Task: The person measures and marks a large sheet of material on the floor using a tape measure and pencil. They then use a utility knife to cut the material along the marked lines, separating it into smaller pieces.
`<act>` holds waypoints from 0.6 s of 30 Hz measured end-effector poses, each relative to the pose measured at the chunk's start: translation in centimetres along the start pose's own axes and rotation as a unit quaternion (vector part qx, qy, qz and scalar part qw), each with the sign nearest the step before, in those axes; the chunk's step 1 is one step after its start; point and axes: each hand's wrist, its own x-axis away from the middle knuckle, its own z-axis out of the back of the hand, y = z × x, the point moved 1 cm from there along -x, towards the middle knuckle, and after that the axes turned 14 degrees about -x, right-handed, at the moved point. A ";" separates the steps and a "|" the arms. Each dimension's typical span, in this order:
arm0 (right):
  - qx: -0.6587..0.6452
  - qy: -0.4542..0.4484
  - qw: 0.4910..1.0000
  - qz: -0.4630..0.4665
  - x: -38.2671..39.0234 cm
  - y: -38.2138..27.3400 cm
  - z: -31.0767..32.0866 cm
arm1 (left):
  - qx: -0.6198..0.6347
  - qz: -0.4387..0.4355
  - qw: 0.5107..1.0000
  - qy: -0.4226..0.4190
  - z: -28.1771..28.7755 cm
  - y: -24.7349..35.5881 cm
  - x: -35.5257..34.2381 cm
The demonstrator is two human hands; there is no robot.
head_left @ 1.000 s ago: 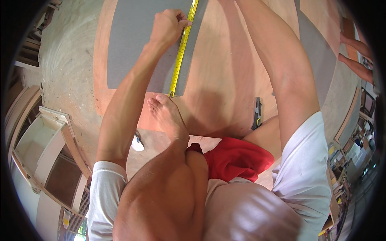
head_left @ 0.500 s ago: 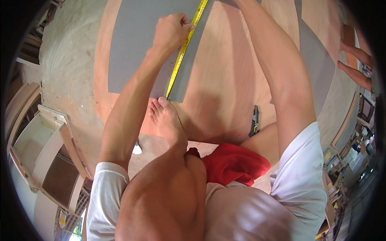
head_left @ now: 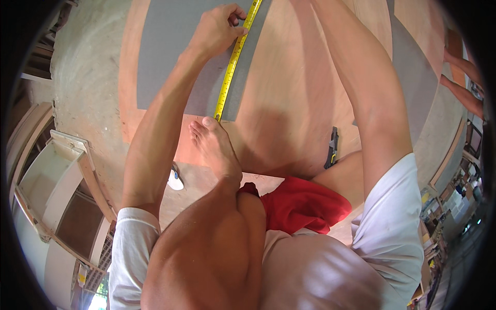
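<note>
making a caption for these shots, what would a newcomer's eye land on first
Most likely the bright yellow tape measure, running from the top edge of the view down the grey sheet to the big toe of a bare foot, with the left hand at its upper part. Next, probably the vivid red cloth between the person's legs, and the dark utility knife right of centre.
</note>
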 end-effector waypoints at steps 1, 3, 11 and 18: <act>0.003 0.013 1.000 0.000 -0.2 0.1 0.0 | -0.002 -0.006 1.000 0.000 0.1 0.2 -0.2; 0.012 0.032 0.999 -0.004 -0.9 0.4 0.2 | 0.002 -0.008 1.000 0.012 0.0 0.6 -0.3; 0.020 0.019 0.999 -0.024 -0.2 0.0 -0.9 | 0.026 -0.002 0.998 0.059 -0.1 1.4 0.2; -0.037 0.022 0.995 -0.093 -0.2 -1.8 0.4 | -0.042 -0.073 0.975 0.208 -1.4 4.6 -2.4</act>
